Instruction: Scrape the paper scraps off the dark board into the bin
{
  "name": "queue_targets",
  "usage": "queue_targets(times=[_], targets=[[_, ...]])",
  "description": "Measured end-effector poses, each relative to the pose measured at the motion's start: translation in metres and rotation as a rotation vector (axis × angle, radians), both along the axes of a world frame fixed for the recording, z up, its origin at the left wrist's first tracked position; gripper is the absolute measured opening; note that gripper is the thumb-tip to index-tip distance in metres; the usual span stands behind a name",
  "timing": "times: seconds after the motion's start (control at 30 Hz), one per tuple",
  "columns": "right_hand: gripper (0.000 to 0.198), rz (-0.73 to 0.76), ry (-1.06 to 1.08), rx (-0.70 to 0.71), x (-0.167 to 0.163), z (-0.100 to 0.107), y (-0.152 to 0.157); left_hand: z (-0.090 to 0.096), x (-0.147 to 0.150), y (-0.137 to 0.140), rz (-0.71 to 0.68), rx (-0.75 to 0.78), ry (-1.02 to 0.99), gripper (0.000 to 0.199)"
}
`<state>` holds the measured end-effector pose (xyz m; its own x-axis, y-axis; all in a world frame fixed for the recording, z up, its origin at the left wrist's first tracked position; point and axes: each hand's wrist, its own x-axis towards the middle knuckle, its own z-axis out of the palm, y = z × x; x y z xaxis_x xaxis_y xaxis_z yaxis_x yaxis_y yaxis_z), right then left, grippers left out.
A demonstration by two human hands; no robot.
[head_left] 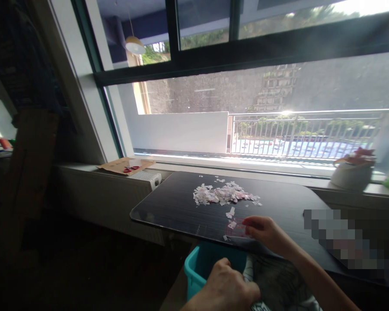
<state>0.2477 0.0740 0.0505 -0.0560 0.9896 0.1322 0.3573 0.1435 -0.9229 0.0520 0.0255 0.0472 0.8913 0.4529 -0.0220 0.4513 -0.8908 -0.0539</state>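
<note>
My right hand (262,231) is over the near edge of the dark table (168,203). Its thumb and fingers pinch a thin, see-through card with pinkish lines (235,231), held low against the tabletop. Small paper scraps (232,224) show at the card. Farther back on the table lies a loose heap of torn white paper bits (220,194). Below the table edge is a teal plastic bin (191,270). My left hand (227,280) is closed at the bin's near rim, knuckles up; its fingertips are hidden.
A large window with a ledge runs behind the table. Red-handled scissors (131,169) lie on brown paper (112,166) by a white radiator (145,176). At right stand a pale pot (352,175) on the ledge and a blurred-out object (343,242) on the table.
</note>
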Motion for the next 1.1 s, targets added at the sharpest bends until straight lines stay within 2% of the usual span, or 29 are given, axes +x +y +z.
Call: queue_targets(times=[0.23,0.37,0.43,0.57,0.7,0.83,0.93,1.03,1.1], targets=[[0.024,0.037,-0.015,0.015,-0.009,0.001,-0.004,0.011,0.001,-0.002,-0.004,-0.009,0.037,0.013],[0.024,0.129,-0.027,-0.010,-0.007,0.001,-0.006,0.010,0.000,-0.001,-0.001,0.013,0.014,0.009],[0.026,0.088,-0.033,0.020,-0.001,0.003,-0.005,0.007,-0.004,-0.001,-0.003,0.029,0.001,0.009],[0.031,-0.142,-0.154,0.135,0.018,0.003,0.009,0.002,-0.026,0.000,0.019,0.077,0.037,0.008],[0.032,-0.153,-0.248,0.128,0.029,-0.004,0.020,0.000,-0.058,0.000,0.106,0.037,-0.027,0.004],[0.029,-0.132,-0.263,0.118,0.032,-0.004,0.016,0.004,-0.081,0.000,0.240,-0.071,-0.034,0.003],[0.027,-0.112,-0.265,0.106,0.035,0.001,0.009,0.011,-0.087,-0.006,0.351,-0.033,-0.150,0.012],[0.029,-0.125,-0.249,0.105,0.037,0.002,0.007,0.016,-0.087,-0.010,0.393,-0.081,-0.212,0.014],[0.029,-0.131,-0.223,0.102,0.036,0.000,0.007,0.017,-0.087,-0.010,0.408,-0.138,-0.181,0.014]])
